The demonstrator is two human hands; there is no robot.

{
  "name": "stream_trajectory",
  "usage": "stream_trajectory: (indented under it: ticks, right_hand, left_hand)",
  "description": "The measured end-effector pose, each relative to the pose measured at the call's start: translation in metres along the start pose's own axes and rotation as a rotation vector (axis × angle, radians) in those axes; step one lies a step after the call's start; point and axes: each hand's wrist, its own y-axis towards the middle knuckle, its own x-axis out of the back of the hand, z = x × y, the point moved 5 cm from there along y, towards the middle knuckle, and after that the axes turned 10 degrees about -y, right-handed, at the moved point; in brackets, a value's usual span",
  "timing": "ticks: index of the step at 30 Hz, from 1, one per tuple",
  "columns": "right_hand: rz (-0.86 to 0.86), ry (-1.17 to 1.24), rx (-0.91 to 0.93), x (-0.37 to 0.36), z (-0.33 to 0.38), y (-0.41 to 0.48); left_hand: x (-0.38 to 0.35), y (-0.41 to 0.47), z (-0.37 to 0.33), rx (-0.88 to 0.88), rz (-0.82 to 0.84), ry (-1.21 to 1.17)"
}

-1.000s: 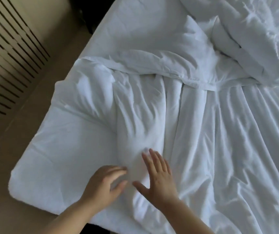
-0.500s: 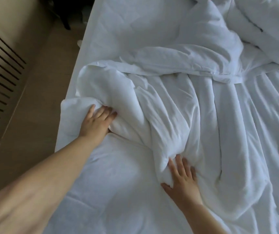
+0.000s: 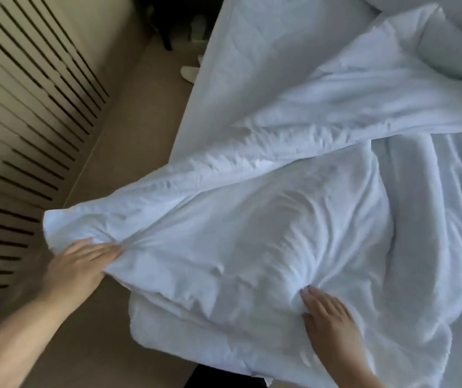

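Pinches a corner of the white duvet (image 3: 252, 233) in the left hand (image 3: 78, 264), fingers on top, thumb hidden beneath, cloth bunched at the fingertips. Holds that corner out past the edge of the bed (image 3: 238, 79), above the tan floor (image 3: 129, 135). Presses the right hand (image 3: 327, 317) flat on the duvet near the bed's near corner, fingers straight and close together, sunk into the cloth. Keeps both hands well apart. Leaves the rest of the duvet crumpled across the bed, folded back toward the upper right. Beside the bed: slatted wall (image 3: 28, 107), pale slipper (image 3: 189, 74) on the floor. Blurred around the left arm.
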Motion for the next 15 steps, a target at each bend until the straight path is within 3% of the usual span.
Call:
stream_trajectory:
  ticks: [3,6,8,12,15]
  right_hand:
    - [0.118,-0.133,-0.013,-0.029,0.013,-0.012]
    - [0.14,-0.174,-0.055,-0.02,0.022,-0.001]
    - [0.152,-0.167,-0.039,-0.01,0.029,0.0]
    - [0.157,-0.099,0.102,0.001,0.068,-0.013]
    - [0.229,-0.077,0.228,-0.009,0.115,-0.019]
  left_hand:
    - [-0.035,-0.016,-0.022,0.128,0.069,-0.024]
    - [-0.053,-0.016,-0.022,0.463,0.242,-0.13]
    - [-0.043,-0.017,-0.026,0.516,0.19,-0.176]
    - [-0.005,-0.017,-0.041,0.124,-0.233,-0.152]
    - [0.004,-0.001,-0.028,0.074,-0.292,-0.155]
